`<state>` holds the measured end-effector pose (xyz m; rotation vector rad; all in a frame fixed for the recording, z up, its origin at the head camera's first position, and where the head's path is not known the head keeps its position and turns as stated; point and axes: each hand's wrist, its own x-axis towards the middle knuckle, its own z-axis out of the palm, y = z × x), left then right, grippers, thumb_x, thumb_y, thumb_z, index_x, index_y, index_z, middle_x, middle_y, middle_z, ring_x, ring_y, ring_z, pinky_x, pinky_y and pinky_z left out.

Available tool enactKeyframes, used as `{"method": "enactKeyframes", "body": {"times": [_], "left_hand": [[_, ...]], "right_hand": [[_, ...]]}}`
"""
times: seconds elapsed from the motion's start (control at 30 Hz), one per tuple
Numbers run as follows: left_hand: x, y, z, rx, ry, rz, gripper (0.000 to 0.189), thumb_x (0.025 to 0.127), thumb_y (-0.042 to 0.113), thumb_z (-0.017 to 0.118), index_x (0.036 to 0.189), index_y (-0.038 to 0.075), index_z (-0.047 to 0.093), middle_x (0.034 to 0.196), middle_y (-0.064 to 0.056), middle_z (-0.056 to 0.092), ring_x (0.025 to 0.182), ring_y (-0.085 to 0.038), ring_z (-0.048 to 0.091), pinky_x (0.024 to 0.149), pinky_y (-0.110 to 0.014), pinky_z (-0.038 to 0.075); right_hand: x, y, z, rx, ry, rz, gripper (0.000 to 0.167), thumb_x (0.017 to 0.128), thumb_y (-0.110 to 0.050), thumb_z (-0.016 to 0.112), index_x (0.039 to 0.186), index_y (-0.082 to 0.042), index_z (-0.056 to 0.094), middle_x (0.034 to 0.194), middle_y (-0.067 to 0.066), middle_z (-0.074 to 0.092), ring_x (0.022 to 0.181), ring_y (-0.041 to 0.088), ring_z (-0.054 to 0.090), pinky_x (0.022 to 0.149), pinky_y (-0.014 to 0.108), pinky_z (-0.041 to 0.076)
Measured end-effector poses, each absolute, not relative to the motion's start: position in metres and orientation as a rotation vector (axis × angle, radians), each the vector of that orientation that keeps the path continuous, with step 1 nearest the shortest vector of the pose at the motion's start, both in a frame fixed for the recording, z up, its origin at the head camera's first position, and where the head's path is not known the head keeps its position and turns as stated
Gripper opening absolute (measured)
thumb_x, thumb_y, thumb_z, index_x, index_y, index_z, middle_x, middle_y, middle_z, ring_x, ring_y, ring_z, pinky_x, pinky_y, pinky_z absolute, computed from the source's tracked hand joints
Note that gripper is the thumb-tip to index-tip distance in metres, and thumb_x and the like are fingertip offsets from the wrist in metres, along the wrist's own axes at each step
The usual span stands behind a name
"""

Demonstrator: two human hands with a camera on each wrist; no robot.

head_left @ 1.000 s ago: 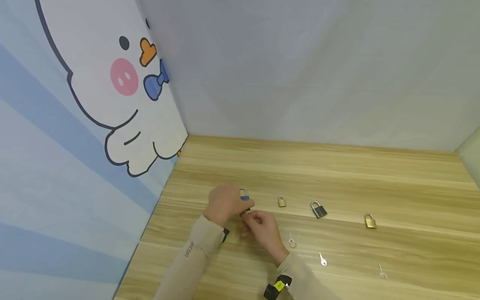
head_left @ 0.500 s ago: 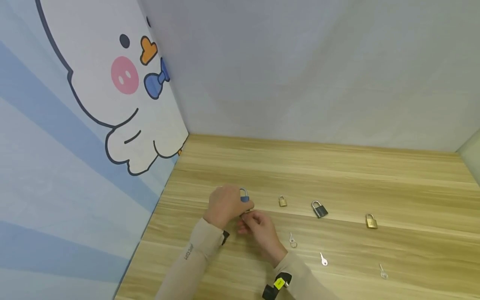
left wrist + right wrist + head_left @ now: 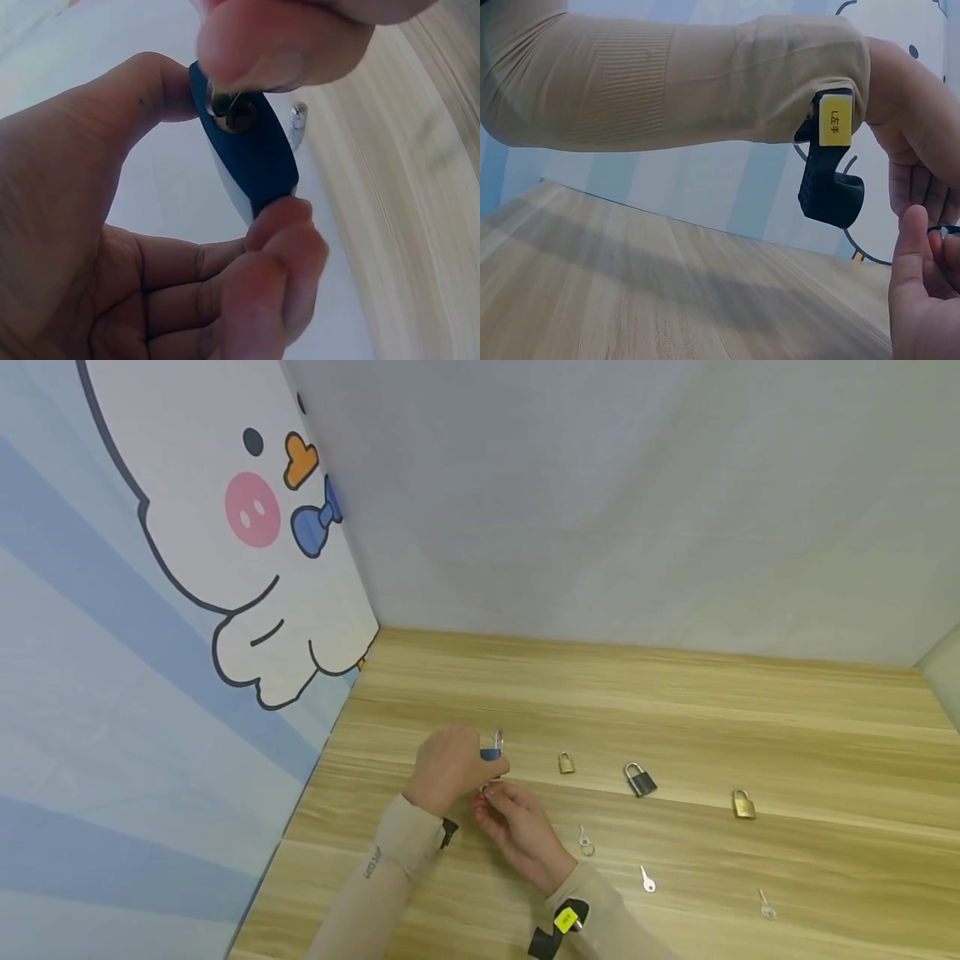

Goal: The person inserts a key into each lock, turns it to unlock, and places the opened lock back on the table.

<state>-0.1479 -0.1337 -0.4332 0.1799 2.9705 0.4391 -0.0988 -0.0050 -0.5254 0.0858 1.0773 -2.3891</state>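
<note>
My left hand [image 3: 450, 768] holds a blue padlock [image 3: 491, 753] between thumb and fingers, its shackle pointing away. The shackle [image 3: 499, 739] stands sprung up, and its free end [image 3: 298, 124] shows clear of the body in the left wrist view. Just below the lock, my right hand [image 3: 521, 835] pinches a small key [image 3: 217, 101] at the brass keyhole [image 3: 238, 118]. Thumb and fingers cover most of that key. In the right wrist view, the right hand's thumb [image 3: 911, 247] shows at the edge, under the left hand.
To the right lie a small brass padlock [image 3: 566, 763], a black padlock [image 3: 640, 780] and a larger brass padlock [image 3: 743, 805]. Nearer me are a key with a ring [image 3: 586, 841], a plain key [image 3: 647, 880] and another key [image 3: 767, 905]. A printed wall borders the wooden table [image 3: 675, 702] on the left.
The blue padlock's shackle has popped up out of its body. My right hand has rolled so more of its palm side shows, still at the lock. The left hand has hardly moved.
</note>
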Motion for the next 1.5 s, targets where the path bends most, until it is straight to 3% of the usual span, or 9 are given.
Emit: {"method": "enactKeyframes", "body": {"times": [0.23,0.4,0.53,0.63,0.73,0.83,1.17,1.5], "left_hand": [[-0.148,-0.134,-0.432,0.173,2.967,0.433,0.038,0.079,0.040,0.069,0.060,0.015,0.049,0.054,0.003,0.043,0.046,-0.011,0.039,0.040,-0.026,0.033],[-0.148,-0.134,-0.432,0.178,2.973,0.428,0.039,0.080,0.040,0.069,0.061,0.015,0.046,0.055,0.003,0.041,0.047,-0.011,0.037,0.041,-0.026,0.032],[-0.149,-0.135,-0.433,0.174,2.976,0.424,0.041,0.080,0.041,0.070,0.060,0.015,0.046,0.055,0.004,0.040,0.047,-0.011,0.037,0.041,-0.025,0.031],[-0.149,-0.135,-0.433,0.167,2.973,0.408,0.043,0.081,0.043,0.070,0.058,0.015,0.046,0.053,0.005,0.040,0.046,-0.010,0.036,0.041,-0.025,0.030],[-0.150,-0.135,-0.434,0.163,2.971,0.390,0.044,0.081,0.044,0.069,0.056,0.016,0.047,0.052,0.005,0.040,0.045,-0.010,0.035,0.040,-0.024,0.029],[-0.151,-0.134,-0.435,0.161,2.971,0.382,0.045,0.081,0.045,0.070,0.056,0.015,0.047,0.051,0.005,0.039,0.044,-0.009,0.034,0.039,-0.024,0.029],[-0.151,-0.132,-0.441,0.132,2.904,0.387,0.046,0.083,0.046,0.071,0.056,0.013,0.051,0.050,0.005,0.043,0.043,-0.009,0.037,0.039,-0.023,0.030],[-0.145,-0.132,-0.471,0.137,2.830,0.415,0.045,0.085,0.045,0.071,0.057,0.013,0.057,0.049,0.004,0.047,0.042,-0.008,0.037,0.038,-0.022,0.029]], "right_hand": [[-0.099,-0.002,-0.523,0.064,1.106,-2.356,0.020,0.104,-0.003,0.045,0.095,-0.005,0.062,0.101,0.009,0.061,0.091,0.015,0.061,0.084,0.024,0.052],[-0.103,0.005,-0.523,-0.090,1.467,-2.209,0.018,0.103,-0.009,0.053,0.104,0.005,0.064,0.105,0.016,0.066,0.095,0.023,0.065,0.084,0.031,0.054],[-0.106,0.016,-0.518,-0.390,2.105,-1.907,0.018,0.100,-0.016,0.062,0.105,0.000,0.068,0.101,0.009,0.071,0.091,0.019,0.067,0.079,0.030,0.055],[-0.109,0.027,-0.512,-0.736,2.682,-1.546,0.011,0.094,-0.013,0.070,0.102,-0.005,0.068,0.095,0.004,0.068,0.084,0.016,0.063,0.072,0.029,0.053],[-0.113,0.038,-0.507,-1.054,3.120,-1.217,0.022,0.084,-0.002,0.078,0.101,0.000,0.066,0.090,0.007,0.061,0.080,0.020,0.059,0.069,0.031,0.053],[-0.117,0.045,-0.501,-1.202,3.313,-1.039,0.033,0.074,0.005,0.083,0.101,0.004,0.064,0.089,0.010,0.059,0.081,0.025,0.059,0.075,0.034,0.054],[-0.115,0.061,-0.493,-1.133,3.301,-0.930,0.030,0.079,-0.001,0.082,0.104,0.002,0.065,0.095,0.009,0.061,0.084,0.023,0.060,0.072,0.031,0.053],[-0.114,0.074,-0.491,-1.027,3.291,-0.942,0.029,0.082,-0.003,0.081,0.106,0.001,0.065,0.096,0.011,0.065,0.084,0.025,0.062,0.072,0.032,0.054]]}}
